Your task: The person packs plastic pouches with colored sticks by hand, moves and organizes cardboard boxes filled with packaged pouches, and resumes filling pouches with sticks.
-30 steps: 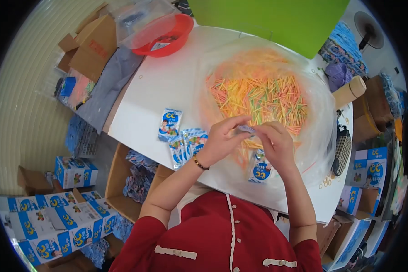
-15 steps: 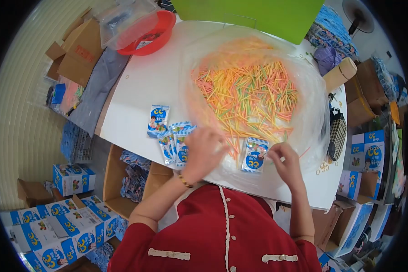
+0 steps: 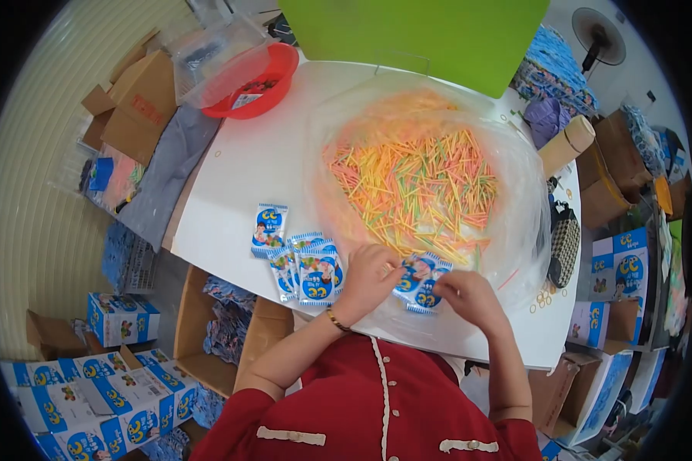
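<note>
Between my hands, at the table's front edge, are small blue-and-white printed packets (image 3: 421, 283); two seem to overlap. My left hand (image 3: 370, 283) is closed, thumb and fingers at the left edge of these packets. From the other side my right hand (image 3: 470, 298) pinches their right edge. Just beyond lies a large clear plastic bag (image 3: 527, 223), spread open and full of thin pink, yellow, orange and green sticks (image 3: 419, 184). Left of my left hand sits a loose pile of similar packets (image 3: 319, 276), with a single packet (image 3: 270, 227) behind it.
A red basin (image 3: 277, 88) stands at the back left of the white table (image 3: 242, 165). Rubber bands (image 3: 544, 298), a checkered pouch (image 3: 565, 246) and a tan cylinder (image 3: 569, 146) line the right side. A green panel (image 3: 423, 38) closes the back. Printed cartons (image 3: 108, 399) stand lower left.
My left hand has moved right, from the packet pile to the packet near the bag. My right hand has closed on that packet's edge. The view has tilted slightly.
</note>
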`<state>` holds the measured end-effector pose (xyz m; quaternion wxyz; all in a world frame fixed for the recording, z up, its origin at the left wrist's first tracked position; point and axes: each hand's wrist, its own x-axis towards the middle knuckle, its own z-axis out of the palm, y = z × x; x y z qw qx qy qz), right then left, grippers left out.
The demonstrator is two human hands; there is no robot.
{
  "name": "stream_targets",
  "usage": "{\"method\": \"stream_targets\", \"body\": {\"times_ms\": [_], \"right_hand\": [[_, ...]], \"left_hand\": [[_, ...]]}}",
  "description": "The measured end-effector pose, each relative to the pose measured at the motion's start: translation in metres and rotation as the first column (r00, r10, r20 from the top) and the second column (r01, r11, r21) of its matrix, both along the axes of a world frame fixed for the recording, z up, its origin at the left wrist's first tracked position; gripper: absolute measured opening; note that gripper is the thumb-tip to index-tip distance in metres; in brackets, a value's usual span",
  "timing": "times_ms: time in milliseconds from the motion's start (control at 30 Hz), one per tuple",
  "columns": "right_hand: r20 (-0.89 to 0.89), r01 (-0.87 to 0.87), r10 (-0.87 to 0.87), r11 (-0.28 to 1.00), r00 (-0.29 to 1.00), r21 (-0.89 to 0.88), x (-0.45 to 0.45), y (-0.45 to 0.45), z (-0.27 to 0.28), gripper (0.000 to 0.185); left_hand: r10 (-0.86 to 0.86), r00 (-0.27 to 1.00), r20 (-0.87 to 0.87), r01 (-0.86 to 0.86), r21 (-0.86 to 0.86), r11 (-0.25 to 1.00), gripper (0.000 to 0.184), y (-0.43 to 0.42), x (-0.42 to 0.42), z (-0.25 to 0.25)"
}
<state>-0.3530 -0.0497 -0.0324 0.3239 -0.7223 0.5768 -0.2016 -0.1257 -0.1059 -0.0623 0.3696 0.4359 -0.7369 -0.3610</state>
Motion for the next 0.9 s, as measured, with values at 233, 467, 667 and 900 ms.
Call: {"method": "stream_targets", "body": {"times_ms": [233, 467, 667, 900], "right_hand": [[-0.107, -0.1, 0.054, 0.862, 0.993, -0.498, 0.032, -0.137, -0.006, 0.021], [-0.433, -0.441, 0.217, 0.727, 0.875, -0.526, 0.071, -0.238, -0.043, 0.048], [-0.115, -0.371, 0.363, 0.795, 0.925, -0.48, 0.063, -0.253, -0.069, 0.047], [0.582, 0.166, -0.074, 0.98, 0.81, -0.107, 0.038, -0.151, -0.052, 0.035]], "left_hand": [[0.238, 0.716, -0.656, 0.332, 0.62, 0.711, 0.019, 0.004, 0.025, 0.001], [0.301, 0.619, -0.725, 0.453, 0.643, 0.617, 0.026, 0.023, 0.041, 0.0], [0.362, 0.605, -0.709, 0.459, 0.682, 0.569, 0.02, 0.02, 0.042, -0.005], [0.287, 0.609, -0.74, 0.46, 0.624, 0.632, 0.02, 0.004, 0.043, -0.005]]}}
